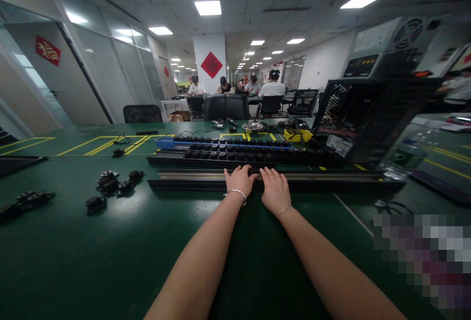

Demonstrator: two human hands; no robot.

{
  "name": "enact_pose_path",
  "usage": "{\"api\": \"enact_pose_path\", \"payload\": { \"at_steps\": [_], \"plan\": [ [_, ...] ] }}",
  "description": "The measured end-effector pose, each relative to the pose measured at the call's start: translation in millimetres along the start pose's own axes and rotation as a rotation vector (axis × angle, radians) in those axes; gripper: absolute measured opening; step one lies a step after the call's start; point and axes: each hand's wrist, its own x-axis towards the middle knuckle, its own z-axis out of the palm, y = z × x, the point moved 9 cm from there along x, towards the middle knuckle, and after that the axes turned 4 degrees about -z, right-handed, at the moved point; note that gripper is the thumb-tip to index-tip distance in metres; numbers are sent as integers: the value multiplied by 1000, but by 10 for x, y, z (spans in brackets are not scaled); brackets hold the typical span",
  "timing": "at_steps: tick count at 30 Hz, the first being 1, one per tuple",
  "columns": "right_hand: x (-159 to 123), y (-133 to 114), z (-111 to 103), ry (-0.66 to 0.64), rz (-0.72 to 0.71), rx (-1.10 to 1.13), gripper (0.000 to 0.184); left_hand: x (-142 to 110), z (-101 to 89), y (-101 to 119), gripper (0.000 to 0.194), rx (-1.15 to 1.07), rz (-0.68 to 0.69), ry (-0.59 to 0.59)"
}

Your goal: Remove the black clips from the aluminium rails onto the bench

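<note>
A long black rail (195, 184) with a metallic strip along its channel lies crosswise on the green table in front of me. My left hand (239, 181) bends over the rail near its middle, fingers curled across it and thumb pointing right. Something dark shows between that thumb and forefinger, too small to make out. Just to the right, my right hand (275, 190) rests on the same rail, palm down, fingers stretched forward over it. Behind it, a shorter black rail (165, 161) and a blue rail (165, 144) lie parallel, with rows of small black parts (228, 153) along them.
Loose black parts (108, 182) lie in clusters at left. An open computer case (371, 119) stands at right, a power supply unit (386, 35) above it. Nearby are a plastic bottle (408, 150), yellow tray (297, 135) and metal bowl (252, 127). People sit at tables farther back.
</note>
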Motion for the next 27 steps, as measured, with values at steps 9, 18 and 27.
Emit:
{"api": "enact_pose_path", "payload": {
  "at_steps": [9, 18, 27],
  "plan": [
    [8, 36, 65, -61, 22, -40, 62, 41, -151, -306, 36, 37, -15, -23],
    [18, 47, 85, -62, 20, -49, 65, 66, -268, -571, 37, 66, -67, -56],
    [18, 48, 88, -59, 15, -39, 64, 78, -388, -779, 39, 82, -79, -63]
  ]
}}
